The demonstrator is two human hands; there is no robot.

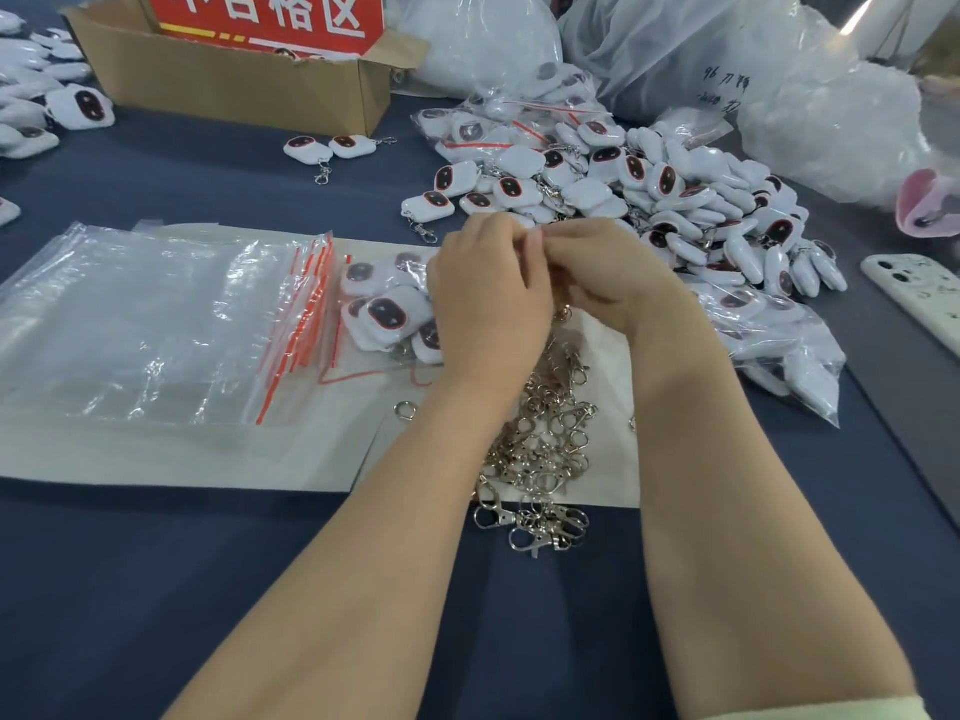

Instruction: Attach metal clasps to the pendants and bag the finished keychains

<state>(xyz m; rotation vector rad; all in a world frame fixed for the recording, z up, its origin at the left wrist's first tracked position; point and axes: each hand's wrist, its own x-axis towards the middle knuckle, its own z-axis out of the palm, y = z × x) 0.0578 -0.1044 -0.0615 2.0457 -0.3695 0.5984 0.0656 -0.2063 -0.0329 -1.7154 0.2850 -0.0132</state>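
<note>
Navy table point(156, 589), zip bags point(130, 324), phone point(914, 298) — arms point(415, 485) over clasps point(545, 449)

Dark blue table point(156, 589), possibly cloth-covered, fills view; cardboard box point(234, 90) far left; soft even light.

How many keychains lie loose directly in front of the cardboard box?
2: the left keychain and the right keychain, side by side before the cardboard box; none seems hidden there.

Keychain assembly workshop: heaped pendants point(675, 200), clasp pile point(545, 449), stacked zip bags point(145, 324).
</note>
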